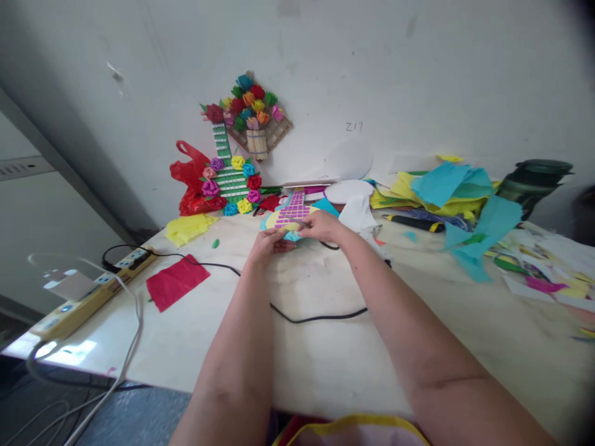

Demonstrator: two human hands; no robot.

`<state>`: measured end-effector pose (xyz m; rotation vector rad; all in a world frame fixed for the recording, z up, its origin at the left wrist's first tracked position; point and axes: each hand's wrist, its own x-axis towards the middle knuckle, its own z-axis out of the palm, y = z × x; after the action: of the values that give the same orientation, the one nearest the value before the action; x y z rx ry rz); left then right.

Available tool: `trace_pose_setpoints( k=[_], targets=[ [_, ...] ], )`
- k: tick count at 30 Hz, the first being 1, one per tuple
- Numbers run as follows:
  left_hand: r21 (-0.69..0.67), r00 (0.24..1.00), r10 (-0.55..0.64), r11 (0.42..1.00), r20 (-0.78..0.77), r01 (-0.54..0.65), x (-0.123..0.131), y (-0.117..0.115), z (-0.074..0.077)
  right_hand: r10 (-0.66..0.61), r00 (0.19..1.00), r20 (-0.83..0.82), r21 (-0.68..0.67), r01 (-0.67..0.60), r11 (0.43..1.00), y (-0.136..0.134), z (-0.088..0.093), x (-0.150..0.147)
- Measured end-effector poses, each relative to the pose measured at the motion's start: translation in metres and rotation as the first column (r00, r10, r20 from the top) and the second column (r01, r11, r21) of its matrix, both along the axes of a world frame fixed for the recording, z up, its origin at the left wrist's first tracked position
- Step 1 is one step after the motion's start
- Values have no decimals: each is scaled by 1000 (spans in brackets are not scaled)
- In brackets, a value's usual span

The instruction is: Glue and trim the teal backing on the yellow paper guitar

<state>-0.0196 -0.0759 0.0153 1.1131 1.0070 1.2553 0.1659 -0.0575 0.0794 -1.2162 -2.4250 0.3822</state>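
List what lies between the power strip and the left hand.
Head view: from power strip to left hand, a red sheet, some black cable, a small green piece.

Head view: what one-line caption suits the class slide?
Left hand and right hand work on a yellow-and-purple craft at a table, a flower-trimmed green craft behind.

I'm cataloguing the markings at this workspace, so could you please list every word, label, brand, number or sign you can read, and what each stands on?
"217": handwritten on the white wall behind the table; the first character could also be a "Z".
Power strip, black-and-yellow tool and dark bottle: any markings are too small or blurred to read.
No other text is legible.
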Motion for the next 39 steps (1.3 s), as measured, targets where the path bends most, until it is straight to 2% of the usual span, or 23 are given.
trace_pose_setpoints(
  k=[4,8,11,15,20,28,34,39],
  targets=[
    [0,1000,-3,1000,-4,3,0,1,0,-68,989,128,122,52,991,-7,-5,-13],
    [-9,1000,3,1000,4,-3,1,0,1,-64,982,179,125,41,991,-11,-5,-17],
    [-17,1000,3,1000,-3,-3,2,-2,3,-46,987,151,95,32,995,-9,-8,-18],
    [-23,1000,-13,1000,-12,13,1,-1,2,-23,999,33,73,21,997,-1,-16,-17],
    [-22,1000,-2,1000,-12,2,0,1,0,-64,996,-70,67,69,995,4,-20,-17],
    [-21,1000,14,1000,-12,-14,2,1,1,-183,980,-78,108,191,976,4,-26,-21],
    [-34,999,33,999,-17,-34,2,3,1,-101,990,-98,70,108,992,4,-25,-21],
    [-36,999,33,999,-30,-34,2,2,1,-95,995,-35,53,97,994,4,-25,-23]
  ],
)
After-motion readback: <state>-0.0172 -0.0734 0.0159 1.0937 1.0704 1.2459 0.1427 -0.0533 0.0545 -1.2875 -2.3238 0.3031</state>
